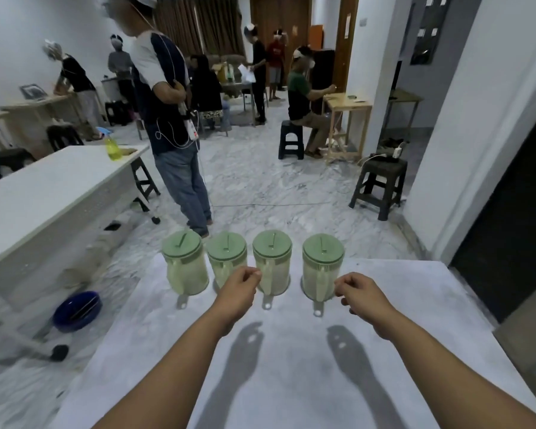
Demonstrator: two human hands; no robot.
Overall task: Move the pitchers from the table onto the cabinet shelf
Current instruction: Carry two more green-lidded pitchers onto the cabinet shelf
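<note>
pitchers upright in row, handles facing wearer; left hand & right hand loosely curled, empty, just short of handles.

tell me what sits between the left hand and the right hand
In the head view, the third pitcher and bare table lie between the left hand and right hand.

Marble floor, dark stools
</note>
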